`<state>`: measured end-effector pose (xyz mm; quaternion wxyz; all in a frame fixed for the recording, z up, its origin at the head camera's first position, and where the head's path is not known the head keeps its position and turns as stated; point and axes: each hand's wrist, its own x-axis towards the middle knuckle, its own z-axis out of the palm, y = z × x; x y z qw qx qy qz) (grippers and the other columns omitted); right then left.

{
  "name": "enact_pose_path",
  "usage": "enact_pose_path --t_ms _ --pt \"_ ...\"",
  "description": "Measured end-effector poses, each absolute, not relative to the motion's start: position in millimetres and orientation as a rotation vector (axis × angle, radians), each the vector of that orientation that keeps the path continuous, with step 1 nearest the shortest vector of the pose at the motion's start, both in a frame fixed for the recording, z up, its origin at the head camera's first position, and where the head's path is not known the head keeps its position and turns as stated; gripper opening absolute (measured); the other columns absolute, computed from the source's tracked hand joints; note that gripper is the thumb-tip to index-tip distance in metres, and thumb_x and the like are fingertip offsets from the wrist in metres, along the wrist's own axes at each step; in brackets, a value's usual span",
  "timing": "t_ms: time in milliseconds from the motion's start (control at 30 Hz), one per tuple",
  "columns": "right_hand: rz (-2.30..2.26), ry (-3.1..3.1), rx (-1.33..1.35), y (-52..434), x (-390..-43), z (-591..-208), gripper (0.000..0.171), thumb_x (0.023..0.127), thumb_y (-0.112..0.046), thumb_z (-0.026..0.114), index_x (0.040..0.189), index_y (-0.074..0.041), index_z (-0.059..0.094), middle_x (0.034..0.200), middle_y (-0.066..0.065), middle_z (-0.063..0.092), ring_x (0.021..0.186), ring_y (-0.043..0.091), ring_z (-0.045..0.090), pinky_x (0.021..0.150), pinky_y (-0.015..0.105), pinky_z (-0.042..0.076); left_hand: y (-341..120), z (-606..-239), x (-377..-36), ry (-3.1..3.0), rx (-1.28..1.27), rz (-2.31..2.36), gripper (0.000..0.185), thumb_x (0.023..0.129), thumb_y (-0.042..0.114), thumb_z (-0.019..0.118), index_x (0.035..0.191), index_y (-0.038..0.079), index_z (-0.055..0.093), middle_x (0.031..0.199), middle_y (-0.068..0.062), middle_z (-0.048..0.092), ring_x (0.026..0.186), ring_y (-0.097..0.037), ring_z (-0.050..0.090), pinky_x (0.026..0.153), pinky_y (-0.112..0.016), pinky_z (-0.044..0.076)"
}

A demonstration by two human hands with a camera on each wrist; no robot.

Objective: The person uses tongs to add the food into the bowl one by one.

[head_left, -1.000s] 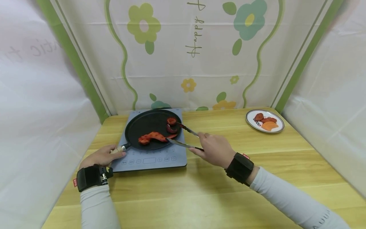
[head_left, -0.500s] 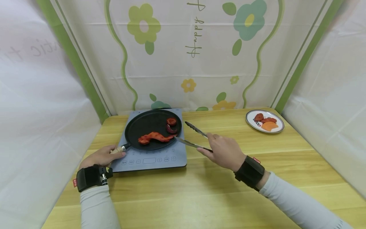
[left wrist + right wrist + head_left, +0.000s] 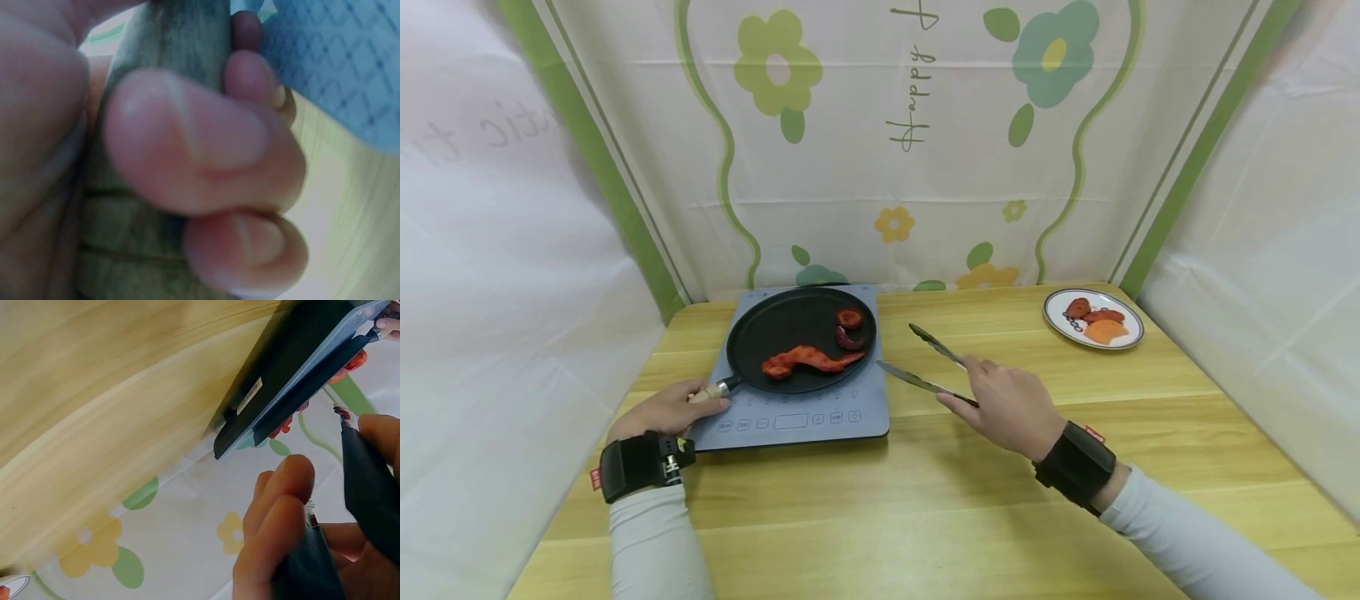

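Head view shows the tongs (image 3: 931, 362) held in the right hand (image 3: 1011, 406), their arms spread and empty, tips hanging just right of the frying pan (image 3: 801, 337) and clear of its rim. Its fingers (image 3: 278, 512) are curled round the tong handles. The left hand (image 3: 666, 408) grasps the pan's wooden handle (image 3: 706, 392), fingers (image 3: 187, 144) wrapped tight about it. In the pan lie a long red strip of meat (image 3: 805, 361) near the front and two small red pieces (image 3: 849, 327) at the far right.

The step looks like a pause between tending the pieces. Another pick would call for bringing the tips left over the rim and closing them on a piece.

The pan sits on a blue-grey induction cooker (image 3: 797, 417) on a pale wooden worktop (image 3: 970, 500). A plate of food (image 3: 1093, 317) stands at the far right. Flowered cloth (image 3: 910, 142) screens the back and sides.
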<state>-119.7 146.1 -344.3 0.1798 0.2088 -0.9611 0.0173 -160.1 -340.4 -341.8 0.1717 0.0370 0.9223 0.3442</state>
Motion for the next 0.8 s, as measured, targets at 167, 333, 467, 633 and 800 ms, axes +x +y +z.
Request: enact_pose_path --t_ms 167,333,467,633,800 --pt "0.057 -2.702 0.583 153.8 -117.3 -348.0 0.066 0.098 -0.055 0.07 0.125 0.005 0.065 0.087 0.015 0.075 0.062 0.024 0.069 0.047 0.033 0.05 -340.3 -342.4 -160.1 2.627 0.106 0.975 0.027 0.105 0.028 0.064 0.102 0.002 0.055 0.063 0.004 0.042 0.056 -0.013 0.043 0.054 -0.027 0.04" --pt "0.062 -2.708 0.561 161.4 -114.9 -352.4 0.067 0.097 -0.055 0.071 0.125 0.006 0.066 0.09 0.018 0.076 0.064 0.026 0.071 0.047 0.035 0.052 -340.6 -343.0 -160.2 2.633 0.112 0.971 0.028 0.105 0.029 0.064 0.103 0.002 0.056 0.065 0.003 0.043 0.057 -0.014 0.044 0.055 -0.028 0.041" --pt "0.066 -2.734 0.537 167.0 -114.1 -355.1 0.068 0.097 -0.055 0.071 0.126 0.007 0.065 0.092 0.019 0.076 0.063 0.027 0.07 0.046 0.036 0.051 -340.9 -343.5 -160.1 2.625 0.11 0.982 0.028 0.105 0.028 0.065 0.104 0.002 0.056 0.064 0.004 0.042 0.056 -0.014 0.044 0.055 -0.027 0.041" --pt "0.077 -2.783 0.501 175.0 -112.6 -356.0 0.069 0.098 -0.056 0.069 0.128 0.007 0.064 0.095 0.02 0.076 0.063 0.026 0.07 0.045 0.035 0.05 -340.8 -344.0 -160.1 2.613 0.111 0.998 0.027 0.106 0.027 0.064 0.105 0.001 0.056 0.063 0.004 0.042 0.055 -0.013 0.043 0.054 -0.027 0.04" --pt "0.064 -2.766 0.491 184.0 -111.0 -357.1 0.065 0.097 -0.052 0.071 0.124 0.007 0.064 0.088 0.019 0.075 0.059 0.024 0.067 0.043 0.033 0.046 -340.5 -342.7 -159.8 2.622 0.117 0.99 0.028 0.105 0.028 0.064 0.105 0.001 0.056 0.064 0.004 0.042 0.056 -0.014 0.043 0.055 -0.028 0.04"
